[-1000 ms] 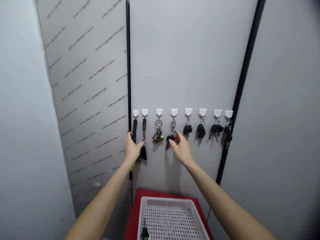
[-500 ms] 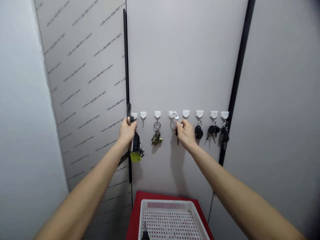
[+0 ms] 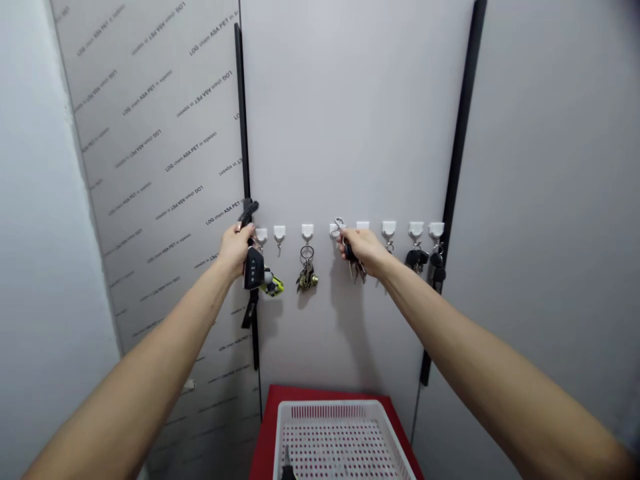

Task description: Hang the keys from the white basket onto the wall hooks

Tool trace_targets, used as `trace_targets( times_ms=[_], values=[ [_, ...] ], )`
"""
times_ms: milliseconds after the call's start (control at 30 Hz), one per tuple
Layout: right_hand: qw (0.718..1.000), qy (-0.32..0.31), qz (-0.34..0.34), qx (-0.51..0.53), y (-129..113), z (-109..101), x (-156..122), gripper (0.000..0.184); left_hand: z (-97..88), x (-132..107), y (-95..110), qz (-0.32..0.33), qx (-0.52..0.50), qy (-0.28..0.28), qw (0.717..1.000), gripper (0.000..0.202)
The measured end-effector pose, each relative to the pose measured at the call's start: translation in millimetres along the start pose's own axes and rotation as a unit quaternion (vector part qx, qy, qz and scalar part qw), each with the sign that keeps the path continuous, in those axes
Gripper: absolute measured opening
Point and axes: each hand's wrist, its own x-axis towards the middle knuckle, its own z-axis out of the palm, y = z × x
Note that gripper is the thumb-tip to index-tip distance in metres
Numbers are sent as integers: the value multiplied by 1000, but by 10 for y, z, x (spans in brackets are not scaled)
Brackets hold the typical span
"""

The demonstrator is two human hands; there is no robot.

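Observation:
My left hand (image 3: 237,248) is closed around the black strap of a car key fob (image 3: 253,268). A yellow-green charm (image 3: 273,285) and a dark tag (image 3: 250,310) dangle below. My right hand (image 3: 364,249) grips a bunch of keys (image 3: 357,269) by its top, the metal clasp (image 3: 339,223) rising in front of a white hook (image 3: 334,231); whether it touches the hook I cannot tell. Between my hands, a brass-coloured key bunch (image 3: 307,277) hangs by its ring from another hook (image 3: 307,231).
Black-headed keys (image 3: 416,259) and a further black key set (image 3: 437,267) hang on the right-hand hooks. Below, a white perforated basket (image 3: 327,405) rests on a red surface (image 3: 280,392), with a dark pointed tool (image 3: 289,467) inside. Black handle strips (image 3: 463,120) edge the panel.
The right hand has turned, and its keys now hang below the fingers. My left hand has shifted slightly left and up, swinging the fob and charm. The whole view has drifted a little.

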Motion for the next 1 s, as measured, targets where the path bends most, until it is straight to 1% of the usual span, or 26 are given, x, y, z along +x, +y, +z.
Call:
trace_targets(
  times_ms=[67,133,167,233,300,367,400,467,567,633,667,733,767,800,867,933,1000],
  values=[
    [999,21,-2,25,-68,69,46,21,63,2,45,2,-28,-2,1000,11],
    [1000,6,-13,16,-47,168,65,18,129,-50,8,-3,-4,-36,999,11],
    [1000,-5,-29,-2,-3,225,60,17,157,-95,-47,-6,20,-57,998,11],
    [995,-4,-84,-55,121,342,24,15,200,-204,-220,-8,73,-89,993,11],
    [983,30,-156,-93,225,434,-26,18,230,-313,-429,-7,108,-102,989,13],
    [968,59,-215,-113,263,483,-69,22,258,-397,-615,-15,119,-108,987,14],
    [963,61,-231,-128,263,490,-85,23,275,-428,-687,-24,117,-113,986,14],
    [953,58,-237,-178,262,481,-105,23,318,-473,-783,-56,98,-127,985,11],
    [947,84,-196,-241,372,460,-123,21,394,-513,-842,-127,47,-130,982,11],
    [953,103,-161,-234,516,466,-131,21,431,-528,-853,-162,26,-123,979,15],
    [960,98,-147,-219,587,474,-133,21,440,-531,-851,-171,24,-119,978,17],
    [974,66,-125,-178,674,490,-123,20,441,-526,-820,-173,27,-117,977,20],
    [978,49,-119,-162,677,493,-110,19,435,-515,-787,-173,28,-116,978,21],
    [980,39,-119,-153,648,491,-89,17,429,-497,-740,-171,30,-118,978,21],
    [977,38,-134,-160,512,480,-21,13,428,-435,-606,-160,38,-131,978,22],
    [967,55,-166,-185,313,472,78,11,456,-340,-441,-140,46,-142,979,21],
    [959,77,-195,-190,113,486,196,12,508,-227,-276,-120,41,-139,982,19]
  ],
)
